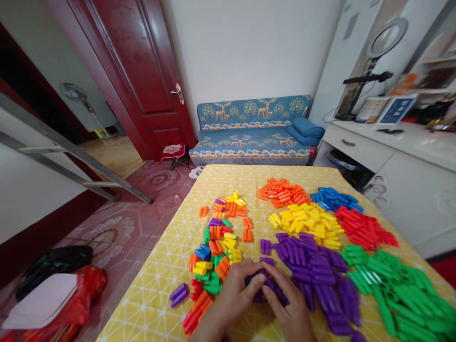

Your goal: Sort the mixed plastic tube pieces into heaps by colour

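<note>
1. Though partly covered by fingers, identifiable in the head view: held purple pieces (281, 295), placed low in the middle, between left hand (231, 289) and right hand (290, 304).
2. Left hand: curled, thumb reaching across toward the right, closed on the purple cluster. Exact fingertip contacts hidden; cannot tell piece by piece.
3. Right hand: closed on the same cluster, index finger along the far side, thumb on the near side.
4. Long axis of the held purple pieces: slanting from far left to near right, ahead of the right thumb.
5. Single purple piece (267, 261): just beyond the fingertips, lying roughly crosswise to the body. Farther out, purple pair (265, 246), set side by side, pointing away.
6. Purple pile (318, 270): to the right of both hands and slightly beyond, near the right hand, the closer of the two.
7. Mixed-colour row (215, 247): to the left, running away from the body, its near end beside the left hand.
8. Also on yellow tablecloth (153, 304), beyond or right of the purple pile: yellow pile (309, 221), orange pile (283, 192), blue pile (337, 198), red pile (365, 228), green pile (409, 289).
</note>
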Motion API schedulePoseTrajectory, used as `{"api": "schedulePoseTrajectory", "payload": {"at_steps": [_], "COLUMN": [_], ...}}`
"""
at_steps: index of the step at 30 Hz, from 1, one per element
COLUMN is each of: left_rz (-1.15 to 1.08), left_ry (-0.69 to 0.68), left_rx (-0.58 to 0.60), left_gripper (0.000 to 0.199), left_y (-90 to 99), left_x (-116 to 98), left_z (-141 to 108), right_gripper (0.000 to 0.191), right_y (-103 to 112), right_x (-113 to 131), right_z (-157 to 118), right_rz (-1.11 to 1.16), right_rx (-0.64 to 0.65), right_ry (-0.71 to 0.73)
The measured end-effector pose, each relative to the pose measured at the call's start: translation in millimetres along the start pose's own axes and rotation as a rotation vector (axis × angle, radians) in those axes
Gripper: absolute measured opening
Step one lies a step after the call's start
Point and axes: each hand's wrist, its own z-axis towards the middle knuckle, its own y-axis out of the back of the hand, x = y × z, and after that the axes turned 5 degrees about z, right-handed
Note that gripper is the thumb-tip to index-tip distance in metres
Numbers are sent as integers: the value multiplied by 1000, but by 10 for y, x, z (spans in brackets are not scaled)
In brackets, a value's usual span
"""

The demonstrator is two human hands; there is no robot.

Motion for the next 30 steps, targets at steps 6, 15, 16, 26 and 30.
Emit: {"api": "schedulePoseTrajectory", "payload": {"at_steps": [6, 15, 16, 26, 30], "left_rz": [-79, -125, -163, -427, -431], "left_ry": [57, 21, 1, 69, 135], "left_rx": [-43, 40, 51, -6, -73], "left_gripper": [36, 57, 58, 40, 43], "left_y": [-40, -102, -94, -44, -67], "left_x": [97, 21, 13, 199, 233], "left_z": [-22, -61, -49, 16, 16], "right_gripper": [42, 48, 44, 31, 34], "right_y": [0, -32, -29, 382, 745], "right_x": [54, -6, -8, 91, -144], "right_z": [27, 30, 32, 303, 521], "right_rz": [-16, -72, -77, -217, -391], "right_rx": [13, 6, -17, -27, -88], "right_ry": [98, 224, 218, 97, 24]}}
